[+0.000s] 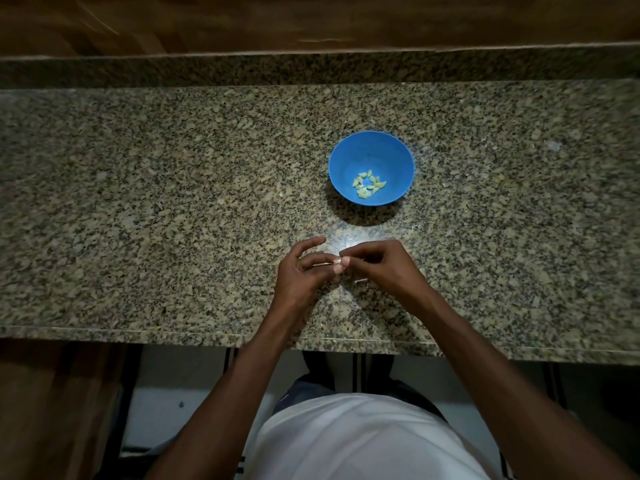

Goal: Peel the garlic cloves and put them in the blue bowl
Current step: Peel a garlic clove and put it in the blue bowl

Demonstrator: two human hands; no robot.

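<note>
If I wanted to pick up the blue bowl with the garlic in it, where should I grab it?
Grab the blue bowl by its rim, coming down from above, probably at the near edge closest to the hands. It sits upright and open on the counter, with bare counter all round it. The peeled cloves lie low in the bottom, so fingers hooked over the rim should not touch them. Keep it level.

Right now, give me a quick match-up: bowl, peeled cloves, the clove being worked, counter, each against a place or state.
Things:
1. blue bowl
2. peeled cloves
3. clove being peeled
4. granite counter

Places or states:
A. pinched between the fingers of both hands
B. lying in the bowl's bottom
C. standing on the counter, beyond the hands
D. carrying the bowl

Pairs: 1-C, 2-B, 3-A, 4-D
</note>
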